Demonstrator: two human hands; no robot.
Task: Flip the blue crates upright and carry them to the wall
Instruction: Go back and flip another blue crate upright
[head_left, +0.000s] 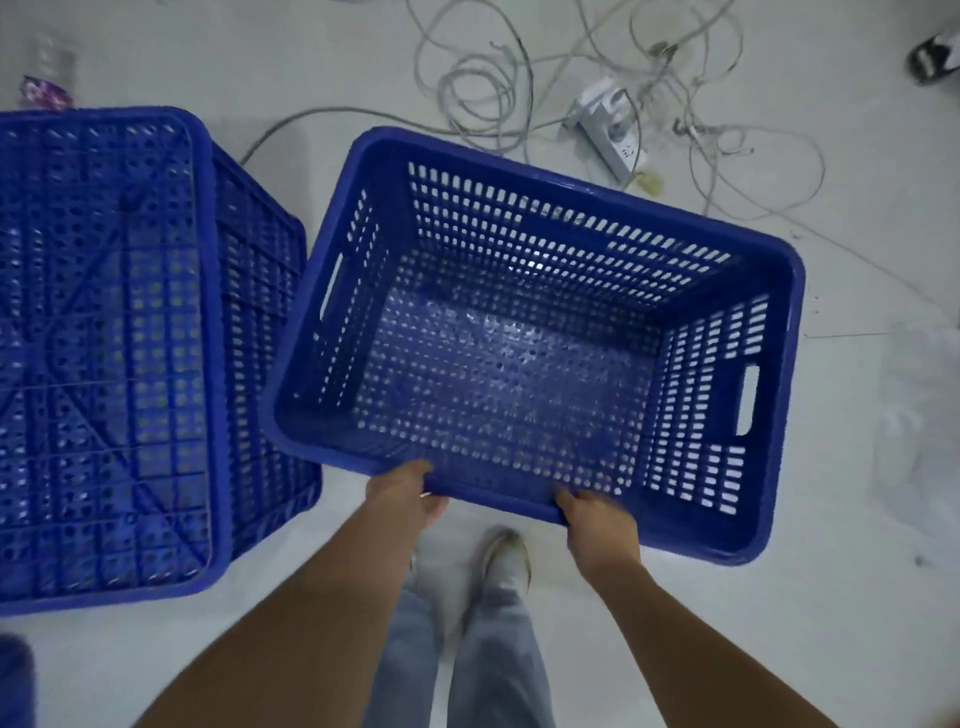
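One blue crate (530, 343) is already upright, open side up, with the left hand (402, 493) and right hand (597, 525) clamped on its near rim, not yet carried to any wall, while the overturned crate (119, 358) beside it awaits flipping.

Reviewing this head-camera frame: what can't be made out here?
- Overturned crate: left side cut off by the frame edge.
- Left hand, right hand: fingertips hidden under the upright crate's rim.
- The wall: outside the view.
- Purple object: blurred, unidentifiable.
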